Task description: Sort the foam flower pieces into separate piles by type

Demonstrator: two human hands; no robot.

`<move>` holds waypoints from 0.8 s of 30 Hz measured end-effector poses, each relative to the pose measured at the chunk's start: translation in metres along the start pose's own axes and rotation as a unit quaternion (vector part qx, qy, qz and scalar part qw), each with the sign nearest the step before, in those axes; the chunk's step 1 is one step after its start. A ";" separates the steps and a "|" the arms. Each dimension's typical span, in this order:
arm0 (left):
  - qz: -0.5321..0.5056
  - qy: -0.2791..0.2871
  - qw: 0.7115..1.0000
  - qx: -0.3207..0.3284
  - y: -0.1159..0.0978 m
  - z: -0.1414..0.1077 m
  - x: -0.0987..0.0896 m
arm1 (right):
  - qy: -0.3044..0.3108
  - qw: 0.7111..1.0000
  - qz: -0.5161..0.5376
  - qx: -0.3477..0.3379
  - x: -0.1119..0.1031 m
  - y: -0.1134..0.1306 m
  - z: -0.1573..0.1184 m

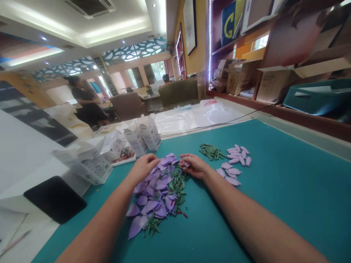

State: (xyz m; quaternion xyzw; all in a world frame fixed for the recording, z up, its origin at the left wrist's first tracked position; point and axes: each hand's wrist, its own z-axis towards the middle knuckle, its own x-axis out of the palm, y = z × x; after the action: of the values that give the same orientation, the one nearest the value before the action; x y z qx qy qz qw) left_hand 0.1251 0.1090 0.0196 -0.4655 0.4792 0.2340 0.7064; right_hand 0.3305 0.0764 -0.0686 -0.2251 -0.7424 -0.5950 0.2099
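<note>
On the teal mat lies a heap of purple petals [150, 191], with green star-shaped leaf pieces [178, 186] along its right side. My left hand [144, 166] rests at the heap's upper left edge, fingers curved down and pressed together against the petals; what they hold, if anything, is hidden. Just right of the heap's top, my right hand [194, 166] has its fingers curled round a small purple petal piece [186, 163]. Small red pieces [183, 214] lie below the leaves. Green sticks [211, 151] are piled right of my right hand, beside rolled purple pieces [239, 155] and several loose petals [230, 173].
White boxes [149, 132] stand behind the heap at left, near a black tablet [55, 199]. Clear plastic sheeting [192, 118] covers the surface beyond the mat. Shelves with cardboard boxes [274, 84] and a teal bin [315, 98] line the right. A person [85, 98] stands far left.
</note>
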 end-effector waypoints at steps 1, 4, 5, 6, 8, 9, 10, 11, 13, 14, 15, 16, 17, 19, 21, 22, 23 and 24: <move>-0.003 -0.006 1.000 -0.006 0.006 -0.008 -0.004 | -0.007 1.000 -0.009 -0.005 0.001 0.002 -0.001; -0.015 -0.029 0.999 -0.022 0.027 -0.031 -0.013 | -0.034 0.998 -0.053 -0.025 0.006 0.011 -0.009; -0.020 -0.044 0.998 -0.040 0.034 -0.039 -0.014 | -0.046 0.996 -0.072 -0.035 0.006 0.015 -0.012; -0.027 -0.049 0.997 -0.055 0.041 -0.046 -0.015 | -0.060 0.993 -0.092 -0.046 0.005 0.019 -0.016; -0.045 -0.070 0.993 -0.084 0.055 -0.058 -0.016 | -0.092 0.984 -0.134 -0.074 -0.002 0.027 -0.025; -0.051 -0.070 0.991 -0.099 0.061 -0.063 -0.016 | -0.111 0.977 -0.156 -0.093 -0.008 0.032 -0.030; -0.056 -0.063 0.990 -0.111 0.066 -0.068 -0.016 | -0.133 0.968 -0.179 -0.113 -0.016 0.036 -0.036; -0.063 -0.062 0.989 -0.117 0.071 -0.071 -0.015 | -0.157 0.957 -0.205 -0.135 -0.025 0.041 -0.042; -0.074 -0.106 0.983 -0.128 0.077 -0.076 -0.012 | -0.207 0.925 -0.264 -0.176 -0.046 0.048 -0.055; -0.079 -0.126 0.980 -0.134 0.079 -0.077 -0.011 | -0.232 0.905 -0.299 -0.193 -0.058 0.050 -0.062; -0.084 -0.141 0.977 -0.139 0.081 -0.078 -0.009 | -0.256 0.882 -0.336 -0.210 -0.068 0.052 -0.067; -0.089 -0.145 0.975 -0.140 0.082 -0.079 -0.007 | -0.274 0.856 -0.374 -0.227 -0.078 0.052 -0.072; -0.095 -0.144 0.975 -0.137 0.083 -0.079 -0.005 | -0.286 0.830 -0.411 -0.246 -0.086 0.052 -0.076; -0.108 -0.140 0.976 -0.124 0.084 -0.080 -0.002 | -0.291 0.778 -0.483 -0.278 -0.097 0.049 -0.081; -0.117 -0.139 0.976 -0.120 0.086 -0.080 0.000 | -0.282 0.733 -0.545 -0.293 -0.102 0.044 -0.082; -0.117 -0.138 0.976 -0.124 0.087 -0.081 0.001 | -0.277 0.713 -0.573 -0.294 -0.103 0.041 -0.081; -0.116 -0.134 0.976 -0.129 0.088 -0.081 0.002 | -0.273 0.696 -0.597 -0.291 -0.104 0.038 -0.080; -0.115 -0.129 0.976 -0.133 0.090 -0.081 0.004 | -0.271 0.680 -0.619 -0.285 -0.105 0.036 -0.078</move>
State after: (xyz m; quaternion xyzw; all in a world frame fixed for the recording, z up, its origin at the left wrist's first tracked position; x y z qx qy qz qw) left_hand 0.0199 0.0782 -0.0315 -0.5735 0.2918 0.2710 0.7159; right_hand 0.4395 -0.0022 -0.0851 0.0853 -0.5310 -0.6851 -0.4913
